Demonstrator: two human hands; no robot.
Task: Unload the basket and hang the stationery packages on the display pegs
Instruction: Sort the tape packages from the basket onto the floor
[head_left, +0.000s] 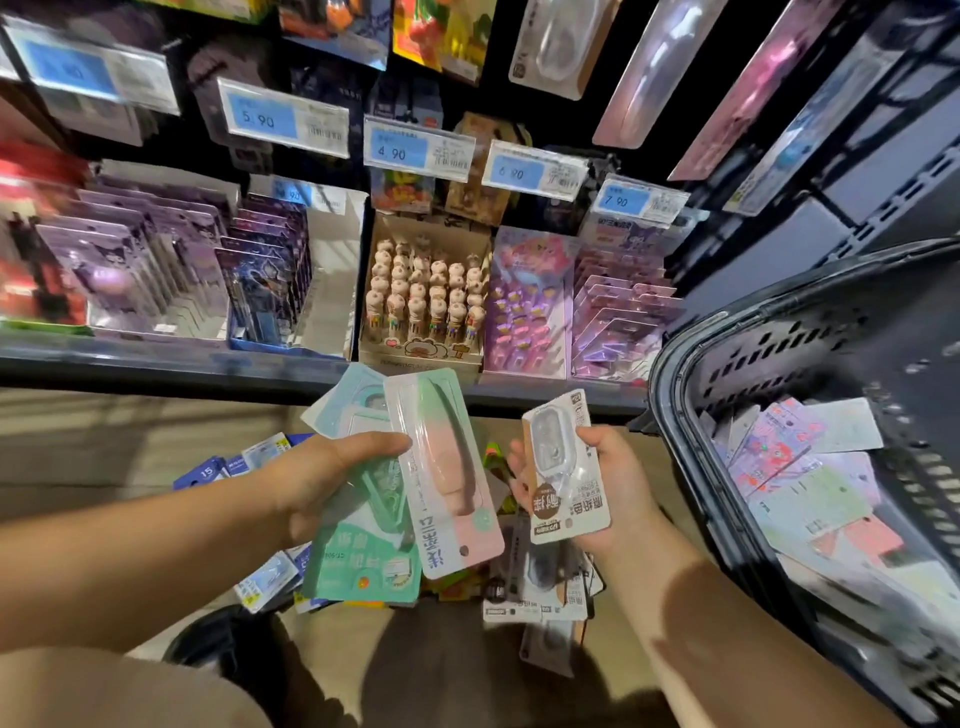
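Purple card packages (130, 260) stand in rows on the shelf (156, 358) at the far left of my view, and lower down some blue packs (218, 467) lie flat on the floor. Next to them comes the left hand (322, 483). It grips a fan of packages, with the thumb pressed on top and the other fingers hidden under them. In this fan I see a mint-green package (363, 566) in the lower part. A long package (447, 478), coloured from green to pink, lies over it, with its hanging hole at the end nearer to the person. Above the hands, on the shelf, stands an open box of pens (426, 296) with small figure heads. Pink packages (530, 306) are just beside it on its right, and blue price tags (400, 150) hang over them. The right hand (618, 483) is near the left one but does not touch it. It holds one white and brown package (566, 467) in the palm, with the fingers curled at its left edge and the thumb at its right edge. Under both hands more packages lie in a loose pile (540, 592) on the floor. At the far right is the dark basket (769, 364), and many packages (810, 493) lie flat inside it, one over another.
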